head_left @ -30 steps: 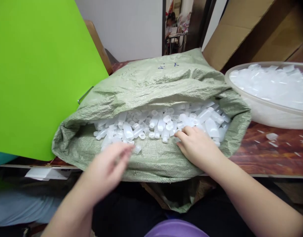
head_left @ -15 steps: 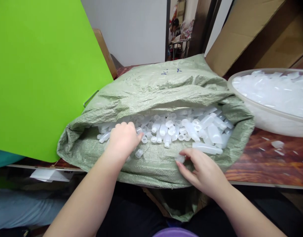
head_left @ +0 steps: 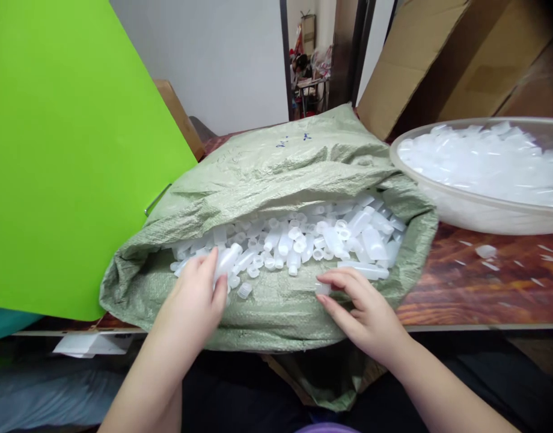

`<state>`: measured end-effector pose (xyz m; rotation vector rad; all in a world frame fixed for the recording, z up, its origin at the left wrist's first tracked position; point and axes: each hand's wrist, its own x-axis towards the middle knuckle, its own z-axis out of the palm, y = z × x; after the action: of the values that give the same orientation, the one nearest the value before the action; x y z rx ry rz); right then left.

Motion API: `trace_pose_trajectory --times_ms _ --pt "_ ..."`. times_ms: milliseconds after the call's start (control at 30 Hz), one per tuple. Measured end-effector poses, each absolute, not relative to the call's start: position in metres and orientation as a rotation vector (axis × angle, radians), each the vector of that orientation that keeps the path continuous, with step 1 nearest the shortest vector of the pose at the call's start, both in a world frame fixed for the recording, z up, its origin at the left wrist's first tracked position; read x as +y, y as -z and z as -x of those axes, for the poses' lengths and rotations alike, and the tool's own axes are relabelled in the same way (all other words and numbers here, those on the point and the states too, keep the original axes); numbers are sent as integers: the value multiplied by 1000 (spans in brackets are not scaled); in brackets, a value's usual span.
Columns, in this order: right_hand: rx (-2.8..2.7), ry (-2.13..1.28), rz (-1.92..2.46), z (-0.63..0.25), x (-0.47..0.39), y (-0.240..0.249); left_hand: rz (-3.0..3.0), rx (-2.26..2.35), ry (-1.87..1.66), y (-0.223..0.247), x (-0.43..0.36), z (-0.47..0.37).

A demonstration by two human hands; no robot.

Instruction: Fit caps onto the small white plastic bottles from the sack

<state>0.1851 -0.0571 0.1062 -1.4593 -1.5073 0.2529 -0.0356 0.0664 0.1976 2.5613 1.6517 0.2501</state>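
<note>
- Piece (head_left: 322,288) of short, translucent plastic is pinched in the right grip (head_left: 366,319).
- Smooth, necked bottle (head_left: 229,257) is clasped by the left grip (head_left: 193,300).
- Crinkled, woven sack (head_left: 276,307) is spread beneath.

One sack (head_left: 276,174), one tub (head_left: 475,213), one green panel (head_left: 73,156), bottles (head_left: 374,242) too many to count

The left hand (head_left: 196,291) hides part of a small, cloudy-white plastic bottle (head_left: 228,258). The wide, round, see-through plastic tub (head_left: 466,211) runs off the right edge, and the big, flat, bright-green board (head_left: 73,156) runs off the left and top. Blue pen marks (head_left: 307,136) on the pale-green woven sack (head_left: 262,165) are too tiny to read (just squiggles).
</note>
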Motion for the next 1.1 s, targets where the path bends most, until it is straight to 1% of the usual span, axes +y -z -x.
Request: trace_pose_trajectory --times_ms 33,67,133,233,400,500,700,767,867,933,1033,1100 --pt "-1439 -372 1425 -183 -59 -108 -2507 1472 -302 -200 54 40" --pt "-1370 -495 1378 -180 -61 -111 -2429 1250 -273 -201 41 44" --pt "-1288 -712 1254 -176 -67 -117 -2214 915 -98 -202 20 48" --pt "-1380 -857 1104 -174 -77 -129 -1932 687 52 -200 3 48" --pt "-1586 -713 1074 -182 -99 -136 -1644 484 132 -188 0 41" --pt "-1562 -737 1109 -186 -110 -130 -1470 401 238 -173 0 38" --pt "-1669 -708 1187 -186 -123 -125 -889 424 136 -130 -13 30" --pt "-1806 -583 1195 -185 -127 -126 -767 410 150 -122 -18 27" --pt "-2083 -283 1238 -184 -134 -125 -698 414 197 -116 -18 24" --pt "-2155 -187 1254 -182 -136 -121 -708 452 237 -113 -15 23" --pt "-1995 -411 1235 -179 -135 -110 -718 477 321 -103 -10 22" --pt "-1918 -456 1216 -178 -135 -101 -690 477 373 -95 -6 21"
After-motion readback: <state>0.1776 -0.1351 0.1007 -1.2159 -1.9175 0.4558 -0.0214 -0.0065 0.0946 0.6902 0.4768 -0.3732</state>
